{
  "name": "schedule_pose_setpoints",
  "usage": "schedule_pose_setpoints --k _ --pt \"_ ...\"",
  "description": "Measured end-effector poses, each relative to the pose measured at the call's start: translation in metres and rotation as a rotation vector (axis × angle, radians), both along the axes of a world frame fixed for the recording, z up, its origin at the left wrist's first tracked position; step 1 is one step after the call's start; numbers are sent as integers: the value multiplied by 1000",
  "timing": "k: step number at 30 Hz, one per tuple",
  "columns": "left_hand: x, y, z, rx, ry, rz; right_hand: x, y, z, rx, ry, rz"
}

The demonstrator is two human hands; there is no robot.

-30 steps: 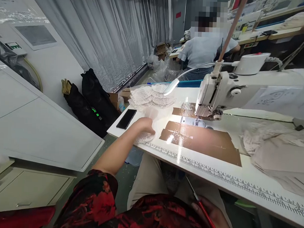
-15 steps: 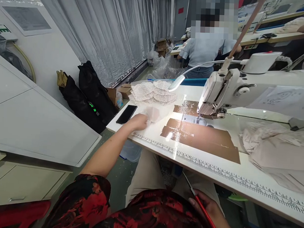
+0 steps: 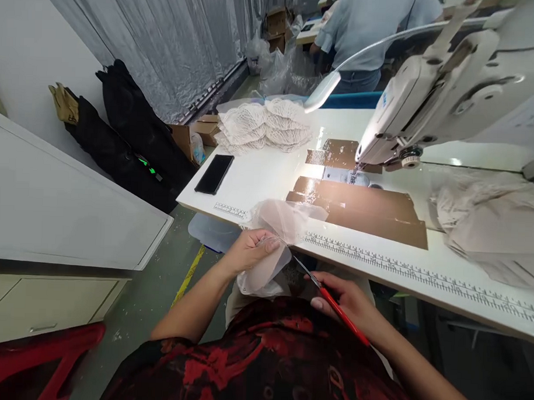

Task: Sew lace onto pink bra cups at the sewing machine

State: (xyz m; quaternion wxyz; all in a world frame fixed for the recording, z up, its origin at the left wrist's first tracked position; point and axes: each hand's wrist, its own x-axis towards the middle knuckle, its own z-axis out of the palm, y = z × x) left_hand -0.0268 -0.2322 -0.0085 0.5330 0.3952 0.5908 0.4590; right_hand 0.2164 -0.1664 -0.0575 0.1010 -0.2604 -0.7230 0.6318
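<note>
My left hand (image 3: pixel 254 249) is closed on a sheer, pale pink piece of fabric (image 3: pixel 281 221) at the table's front edge. Part of the fabric lies on the tabletop and part hangs down over my lap. To the right, my right hand (image 3: pixel 345 296) grips red-handled scissors (image 3: pixel 336 304). Their thin metal tips point up and left, close to the fabric's edge; whether they touch it I cannot tell. Behind the brown covering (image 3: pixel 363 209) on the table stands the white sewing machine (image 3: pixel 401 111), its needle area lit.
Stacked lace pieces (image 3: pixel 265 124) lie at the table's back left, near a black phone (image 3: pixel 214 175). More pale fabric (image 3: pixel 494 219) is piled on the right. A lamp (image 3: pixel 323 92) reaches over the table. Beyond it sits another person (image 3: pixel 364 40). A white cabinet (image 3: pixel 69 210) stands left.
My left hand has drawn the sheer fabric toward me, from the tabletop to the front edge. My right hand has raised the scissors beside it. The view has tilted down.
</note>
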Motion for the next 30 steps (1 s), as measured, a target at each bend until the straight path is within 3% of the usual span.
schedule_pose_setpoints --k 7,14,26,30 --pt "-5 -24 -17 5 -90 60 -21 0 2 11 1 70" --pt "-15 -34 -26 2 -24 32 -38 5 10 202 -72 151" --pt "-22 -37 -28 71 55 -49 -52 7 19 336 -117 184" --pt "-22 -34 -25 189 153 -65 -51 8 20 411 -82 201"
